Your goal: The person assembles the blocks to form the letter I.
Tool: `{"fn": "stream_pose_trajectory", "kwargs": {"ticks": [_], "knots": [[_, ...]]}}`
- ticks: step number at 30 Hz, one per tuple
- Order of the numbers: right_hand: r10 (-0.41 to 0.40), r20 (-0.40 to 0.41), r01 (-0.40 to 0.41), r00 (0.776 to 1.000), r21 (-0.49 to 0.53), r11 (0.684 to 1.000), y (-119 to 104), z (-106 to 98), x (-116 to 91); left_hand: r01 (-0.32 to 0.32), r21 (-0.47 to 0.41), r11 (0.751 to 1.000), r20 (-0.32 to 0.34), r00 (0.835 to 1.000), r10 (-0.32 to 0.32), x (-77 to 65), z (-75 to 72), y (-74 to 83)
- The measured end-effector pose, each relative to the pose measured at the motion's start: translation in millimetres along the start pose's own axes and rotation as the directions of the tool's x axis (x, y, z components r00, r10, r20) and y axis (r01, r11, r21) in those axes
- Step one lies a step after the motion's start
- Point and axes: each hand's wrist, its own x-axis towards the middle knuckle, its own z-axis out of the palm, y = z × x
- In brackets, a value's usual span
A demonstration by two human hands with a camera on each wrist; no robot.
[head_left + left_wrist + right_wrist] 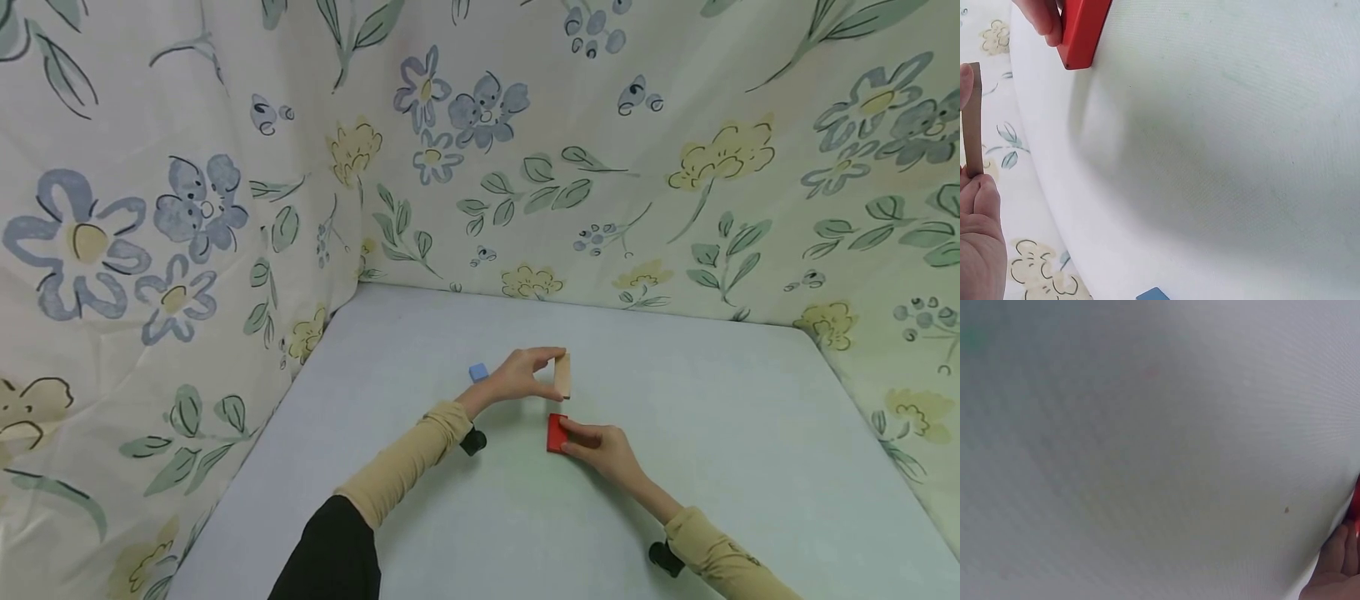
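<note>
A flat, pale wooden block (563, 375) is pinched at its two ends by my left hand (516, 377), thumb at one end and fingers at the other. In the left wrist view the wooden block (972, 128) shows edge-on. Closer to me, my right hand (611, 454) grips a red block (556, 433) by its right side. The left wrist view shows that red block (1085, 31) at its top edge, casting a shadow. Only fingers and a sliver of red appear at the right wrist view's lower right.
A small blue block (478, 372) lies just beyond the left forearm, partly hidden by it. The white table (750, 433) spreads around both hands. Floral cloth (585, 167) hangs along the back and sides.
</note>
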Motion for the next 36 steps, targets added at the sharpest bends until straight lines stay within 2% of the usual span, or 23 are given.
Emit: {"fn": "stream_pose_trajectory", "kwargs": {"ticks": [8, 23, 26, 32, 36], "knots": [[-0.02, 0.001, 0.02, 1.0, 0.016, 1.0, -1, 0, 0, -0.018, -0.006, 1.0, 0.008, 1.0, 0.018, 1.8, 4.6, -4.9], [-0.019, 0.002, 0.019, 1.0, 0.016, 1.0, 1, 0, 1, 0.012, 0.007, 1.0, 0.02, 1.0, -0.012, 1.3, 10.0, -8.6], [-0.013, -0.001, 0.013, 1.0, -0.006, 1.0, -4, 0, 0, 0.011, -0.002, 1.0, 0.017, 1.0, -0.011, 1.2, 11.6, -10.4], [-0.029, 0.0, 0.029, 1.0, 0.007, 1.0, -31, -7, -4, 0.02, -0.01, 1.0, 0.02, 1.0, -0.02, 0.9, 13.7, -13.4], [-0.031, -0.004, 0.031, 0.999, -0.001, 1.0, -28, -6, -4, 0.016, -0.005, 1.0, 0.019, 1.0, -0.016, 1.6, 14.1, -15.9]]}}
